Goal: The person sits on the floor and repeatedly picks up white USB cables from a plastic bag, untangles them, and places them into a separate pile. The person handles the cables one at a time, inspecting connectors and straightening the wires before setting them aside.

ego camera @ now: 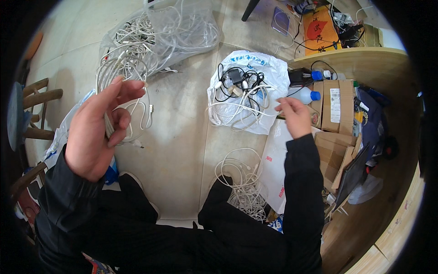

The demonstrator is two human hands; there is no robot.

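Note:
My left hand (99, 123) grips a looped bundle of white cables (121, 65), its coils rising above the fingers. From this bundle a loose end with a USB plug (151, 109) hangs to the right of my fingers. On the right, my right hand (295, 114) is at the edge of a spread white plastic bag (246, 58), fingertips close together. A white cable (253, 111) runs across the bag to these fingers; whether they pinch it is unclear. Black cables (255, 80), a dark power adapter (235, 76) and pale plugs lie tangled on the bag.
A clear plastic bag (186, 30) full of white cables lies ahead. A cable heap (248, 202) sits beside my right foot. Cardboard boxes (330, 150) and bottles with blue caps (315, 96) crowd the right, inside a curved wooden panel (362, 56). A stool (15, 116) stands left.

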